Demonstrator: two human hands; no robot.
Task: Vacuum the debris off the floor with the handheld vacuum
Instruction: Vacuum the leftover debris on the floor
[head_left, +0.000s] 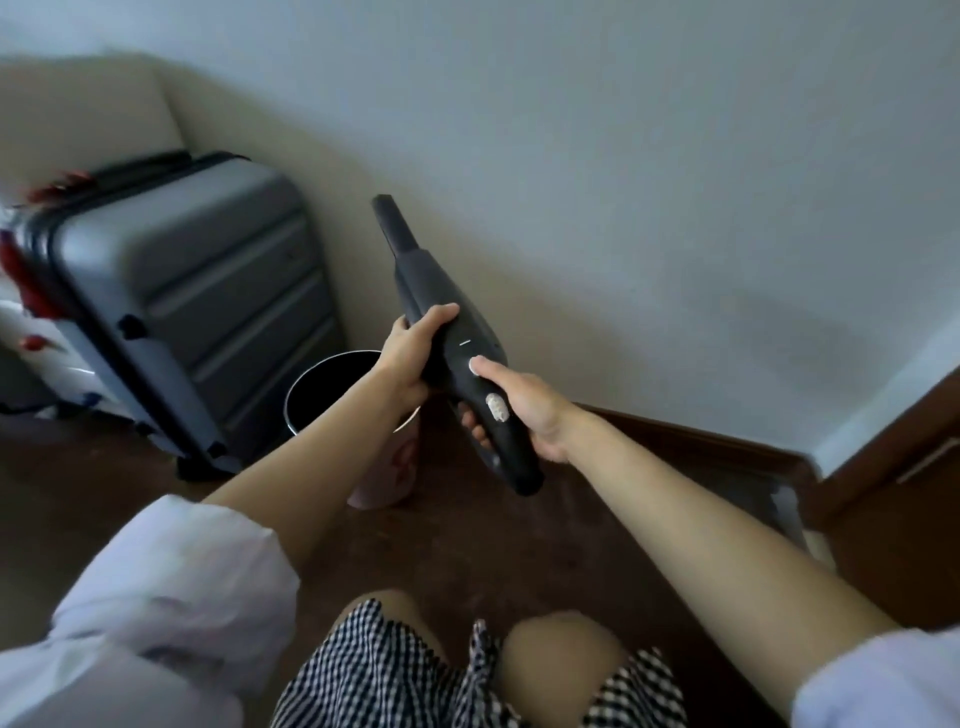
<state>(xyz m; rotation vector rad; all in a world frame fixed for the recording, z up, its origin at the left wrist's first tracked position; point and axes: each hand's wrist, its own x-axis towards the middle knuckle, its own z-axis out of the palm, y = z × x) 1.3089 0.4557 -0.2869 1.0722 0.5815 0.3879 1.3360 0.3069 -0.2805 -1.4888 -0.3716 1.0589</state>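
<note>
I hold a black handheld vacuum (441, 322) up in the air in front of me, its narrow nozzle pointing up and away toward the wall. My left hand (410, 358) grips the middle of its body from the left side. My right hand (519, 410) grips the handle near the rear end, with the thumb lying on top of the body by a pale button. The dark brown floor (467, 545) lies below; I can make out no debris on it in this blurred view.
A grey hard-shell suitcase (182, 296) stands at the left against the wall. A round bin (332, 384) with a dark inside sits on the floor under my left wrist. Brown skirting and a door frame (883, 441) lie at the right. My knees are at the bottom.
</note>
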